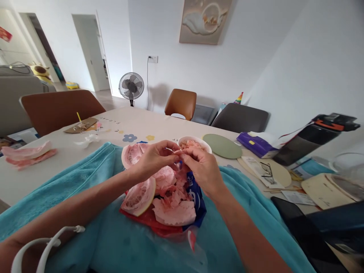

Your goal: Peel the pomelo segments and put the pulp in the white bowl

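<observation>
On the desk (pixel 159 127), dark lettering seemingly reading "FLOWER" is running upside down at left of centre; white characters on the blue-and-red plastic bag (pixel 200 206) are showing only partly, unreadable. At the frame's centre, the left hand (pixel 153 161) and right hand (pixel 203 168) are pinching a small pomelo piece (pixel 177 151) between fingertips, its axis too hidden to tell. Below, a pomelo wedge (pixel 140 198) is slanting from lower left to upper right, rind edge facing lower right.
</observation>
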Demonstrator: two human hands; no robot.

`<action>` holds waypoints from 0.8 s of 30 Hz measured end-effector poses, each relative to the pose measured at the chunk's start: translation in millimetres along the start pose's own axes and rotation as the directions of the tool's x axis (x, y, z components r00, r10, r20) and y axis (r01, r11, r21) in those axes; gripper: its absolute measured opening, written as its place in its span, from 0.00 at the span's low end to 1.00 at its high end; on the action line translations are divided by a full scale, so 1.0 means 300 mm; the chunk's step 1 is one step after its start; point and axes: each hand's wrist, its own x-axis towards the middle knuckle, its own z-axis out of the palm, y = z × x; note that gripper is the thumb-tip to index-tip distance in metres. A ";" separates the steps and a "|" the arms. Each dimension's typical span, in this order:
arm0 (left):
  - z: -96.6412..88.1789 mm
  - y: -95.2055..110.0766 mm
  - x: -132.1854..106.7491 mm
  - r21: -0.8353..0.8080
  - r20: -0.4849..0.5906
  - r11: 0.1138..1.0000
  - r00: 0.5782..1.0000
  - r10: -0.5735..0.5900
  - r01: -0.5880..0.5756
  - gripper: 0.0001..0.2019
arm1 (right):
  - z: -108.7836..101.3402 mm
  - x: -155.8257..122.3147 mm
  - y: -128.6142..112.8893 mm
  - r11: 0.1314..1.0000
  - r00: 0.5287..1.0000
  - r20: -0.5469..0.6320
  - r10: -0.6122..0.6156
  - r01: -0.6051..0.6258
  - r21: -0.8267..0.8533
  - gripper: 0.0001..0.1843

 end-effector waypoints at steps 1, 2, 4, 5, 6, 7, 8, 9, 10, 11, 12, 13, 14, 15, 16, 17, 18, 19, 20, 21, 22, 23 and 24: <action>0.000 0.000 -0.003 0.010 -0.005 1.000 1.000 0.006 -0.006 0.13 | 0.002 -0.003 -0.002 1.000 1.000 -0.014 -0.018 0.018 -0.010 0.07; 0.000 0.001 -0.006 0.013 -0.010 1.000 1.000 0.013 -0.013 0.13 | 0.005 -0.007 -0.005 0.999 0.999 -0.031 -0.034 0.034 -0.016 0.07; -0.005 0.001 -0.010 -0.005 -0.009 1.000 1.000 0.017 -0.017 0.11 | 0.010 -0.015 -0.015 0.999 0.997 -0.063 -0.043 0.043 0.010 0.06; -0.010 0.002 -0.010 -0.025 0.004 1.000 1.000 0.009 -0.009 0.10 | 0.013 -0.018 -0.020 0.998 0.997 -0.075 -0.031 0.035 0.052 0.06; -0.016 0.002 -0.011 -0.052 0.027 0.999 1.000 -0.005 0.006 0.09 | 0.015 -0.020 -0.026 0.994 0.997 -0.080 -0.008 0.017 0.111 0.06; -0.023 0.003 -0.010 -0.087 0.056 0.996 0.998 -0.024 0.028 0.08 | 0.017 -0.022 -0.032 0.983 0.997 -0.071 0.026 -0.012 0.183 0.05; -0.031 0.003 -0.008 -0.129 0.091 0.990 0.995 -0.045 0.056 0.07 | 0.018 -0.023 -0.036 0.964 0.997 -0.046 0.064 -0.050 0.260 0.05; -0.039 0.004 -0.006 -0.179 0.126 0.980 0.990 -0.067 0.089 0.06 | 0.019 -0.023 -0.040 0.938 0.995 -0.010 0.101 -0.092 0.335 0.06; -0.046 0.005 -0.004 -0.231 0.163 0.965 0.982 -0.089 0.126 0.05 | 0.019 -0.024 -0.043 0.906 0.991 0.033 0.130 -0.133 0.401 0.07; -0.052 0.006 -0.001 -0.282 0.200 0.945 0.973 -0.113 0.167 0.04 | 0.020 -0.024 -0.045 0.873 0.985 0.077 0.151 -0.170 0.457 0.07; -0.057 0.007 0.002 -0.326 0.234 0.922 0.963 -0.137 0.210 0.03 | 0.020 -0.024 -0.046 0.840 0.980 0.115 0.164 -0.200 0.504 0.08; -0.061 0.006 0.004 -0.363 0.263 0.897 0.952 -0.160 0.251 0.02 | 0.021 -0.024 -0.046 0.810 0.975 0.144 0.170 -0.221 0.543 0.08; -0.063 0.005 0.007 -0.394 0.284 0.873 0.941 -0.181 0.287 0.02 | 0.022 -0.025 -0.046 0.784 0.971 0.166 0.171 -0.237 0.574 0.08; -0.065 0.002 0.009 -0.418 0.299 0.852 0.933 -0.198 0.315 0.01 | 0.023 -0.028 -0.044 0.763 0.968 0.181 0.173 -0.248 0.597 0.08; -0.065 -0.002 0.011 -0.436 0.311 0.835 0.927 -0.211 0.336 0.01 | 0.025 -0.031 -0.043 0.747 0.966 0.190 0.175 -0.256 0.613 0.09; -0.066 -0.007 0.013 -0.446 0.322 0.823 0.921 -0.218 0.351 0.01 | 0.026 -0.036 -0.041 0.740 0.964 0.192 0.182 -0.263 0.619 0.09; -0.067 -0.012 0.014 -0.450 0.331 0.819 0.918 -0.217 0.356 0.01 | 0.028 -0.042 -0.040 0.744 0.964 0.185 0.191 -0.265 0.613 0.09; -0.067 -0.017 0.016 -0.446 0.336 0.823 0.918 -0.212 0.353 0.02 | 0.030 -0.049 -0.039 0.759 0.966 0.167 0.199 -0.260 0.596 0.10; -0.068 -0.022 0.016 -0.433 0.335 0.834 0.920 -0.203 0.342 0.03 | 0.032 -0.056 -0.038 0.784 0.970 0.137 0.201 -0.244 0.571 0.11; -0.068 -0.026 0.017 -0.413 0.325 0.852 0.926 -0.191 0.320 0.04 | 0.034 -0.063 -0.037 0.814 0.975 0.101 0.195 -0.219 0.538 0.11; -0.068 -0.029 0.016 -0.388 0.307 0.874 0.935 -0.176 0.292 0.05 | 0.036 -0.069 -0.037 0.845 0.981 0.065 0.185 -0.193 0.499 0.12; -0.067 -0.031 0.015 -0.359 0.282 0.897 0.946 -0.159 0.258 0.05 | 0.038 -0.074 -0.036 0.873 0.984 0.033 0.174 -0.170 0.457 0.12; -0.065 -0.031 0.012 -0.329 0.254 0.917 0.957 -0.144 0.225 0.06 | 0.040 -0.077 -0.036 0.898 0.986 0.002 0.166 -0.152 0.413 0.12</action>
